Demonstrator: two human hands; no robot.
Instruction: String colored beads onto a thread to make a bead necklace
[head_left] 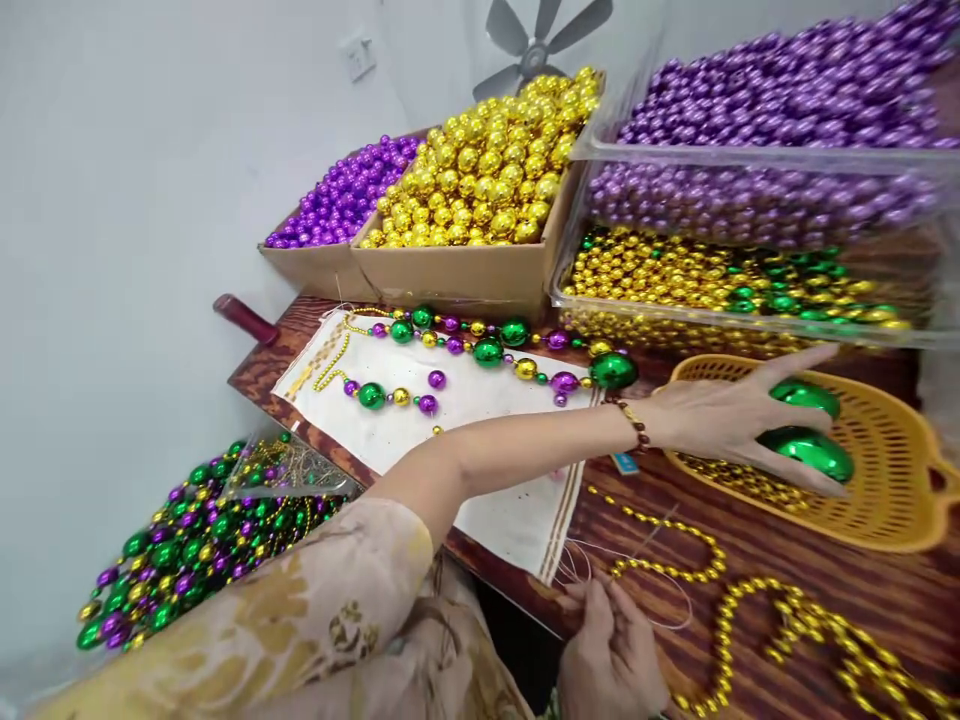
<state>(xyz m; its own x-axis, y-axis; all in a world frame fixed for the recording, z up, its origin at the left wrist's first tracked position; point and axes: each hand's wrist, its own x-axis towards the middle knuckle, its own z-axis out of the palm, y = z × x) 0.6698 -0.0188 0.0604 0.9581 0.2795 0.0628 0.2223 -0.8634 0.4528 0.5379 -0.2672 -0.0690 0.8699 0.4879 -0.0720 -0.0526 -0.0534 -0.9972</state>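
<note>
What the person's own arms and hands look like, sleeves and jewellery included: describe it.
The left sleeve is loose and pale, printed with yellow-gold floral shapes and some darker brown marks, and ends near the elbow. A thin bracelet of dark reddish-brown and gold-coloured beads circles that wrist. The left hand and right hand wear no gloves. The right sleeve cannot be made out.

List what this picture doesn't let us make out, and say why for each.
All in the head view:
Left hand: what its palm touches; hidden by the hand itself.
Right hand: what lies within its grip; hidden by its fingers.
White cloth: its middle; covered by the left forearm.
Blue label: any print; too small.
Fan: upper blades; cut off by the top edge.
</note>
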